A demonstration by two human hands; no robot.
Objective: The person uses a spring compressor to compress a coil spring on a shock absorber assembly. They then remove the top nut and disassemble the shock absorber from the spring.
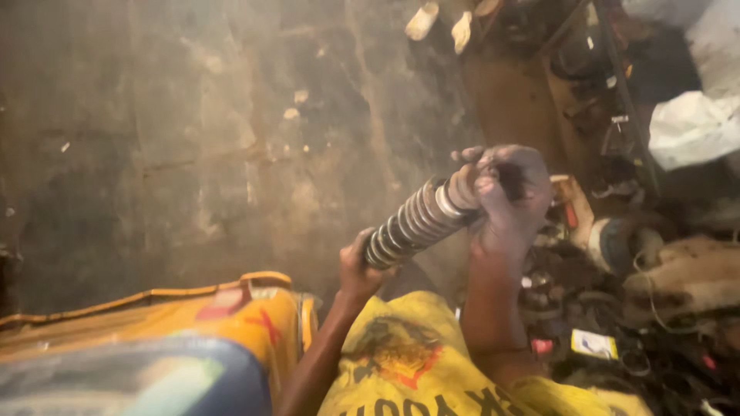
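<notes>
I hold a shock absorber with a shiny metal coil spring [416,219] slanted across the middle of the view. My left hand [359,270] grips its lower left end from below. My right hand [505,196] is closed around its upper right end, and the fingers hide the tip. Both hands are dark with grime. Below the arms lies my yellow printed shirt [408,362].
A stained concrete floor [193,139] fills the left and centre. A yellow and blue container [154,347] stands at the lower left. Scrap parts, wires and greasy clutter [632,308] crowd the right. White bags [694,123] lie at the upper right. Someone's feet [443,19] show at the top.
</notes>
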